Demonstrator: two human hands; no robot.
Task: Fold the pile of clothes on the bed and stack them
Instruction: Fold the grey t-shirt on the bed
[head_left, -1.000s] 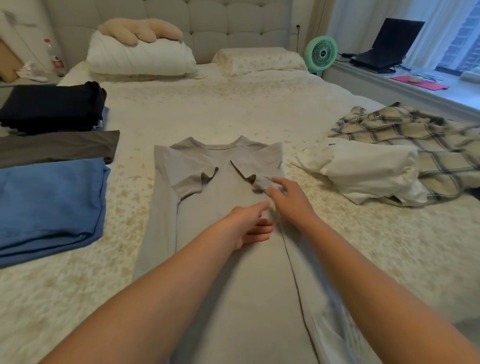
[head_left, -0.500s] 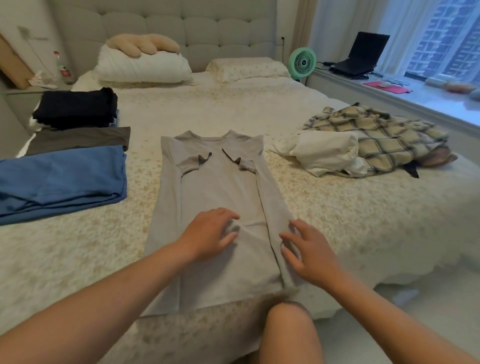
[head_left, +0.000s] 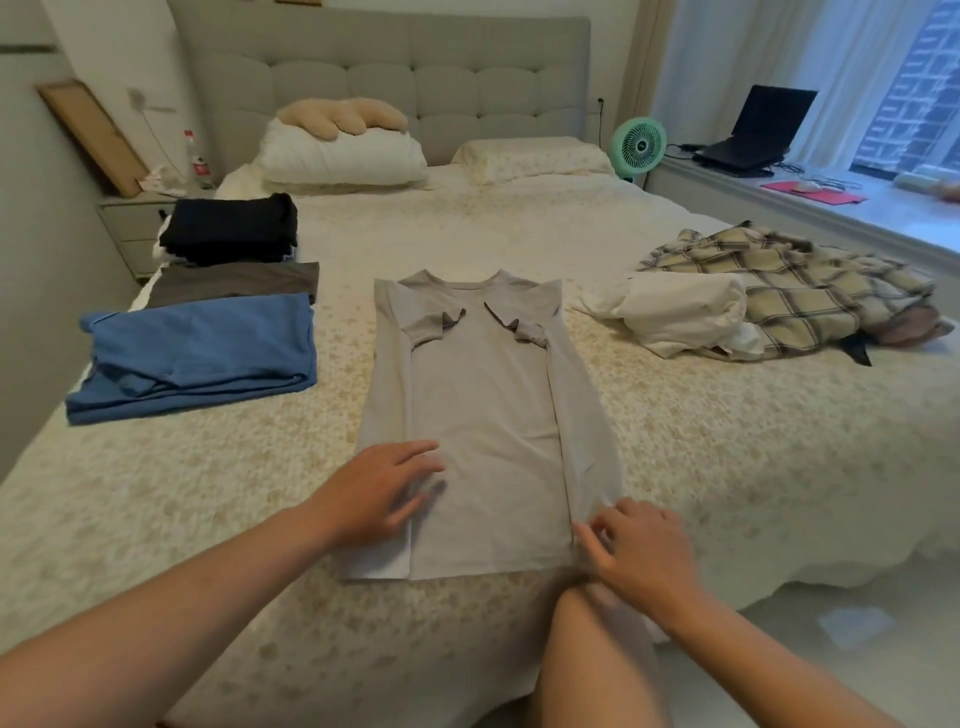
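A light grey T-shirt (head_left: 483, 410) lies flat on the bed (head_left: 701, 467), both sides and sleeves folded inward into a long strip. My left hand (head_left: 379, 493) rests flat on its lower left part, fingers spread. At the shirt's bottom right corner my right hand (head_left: 639, 551) has curled fingers touching the hem; whether it pinches the cloth is unclear. Folded clothes sit at the left: a blue piece (head_left: 202, 353), a dark grey one (head_left: 234, 280) and a black stack (head_left: 228, 228). An unfolded pile at the right holds a white garment (head_left: 680, 312) and a plaid shirt (head_left: 795, 280).
White pillows (head_left: 337, 156) and a patterned one (head_left: 530, 156) lie by the headboard. A green fan (head_left: 638, 146), a laptop (head_left: 753, 135) and a pink mat (head_left: 810, 193) stand on the window ledge. A nightstand (head_left: 130, 223) is at the far left. My knee (head_left: 587, 623) presses the bed's near edge.
Both hands slid from the shirt's folded right sleeve down toward its bottom hem, and they moved apart. My view pulled back from the bed, and my knee came into sight.
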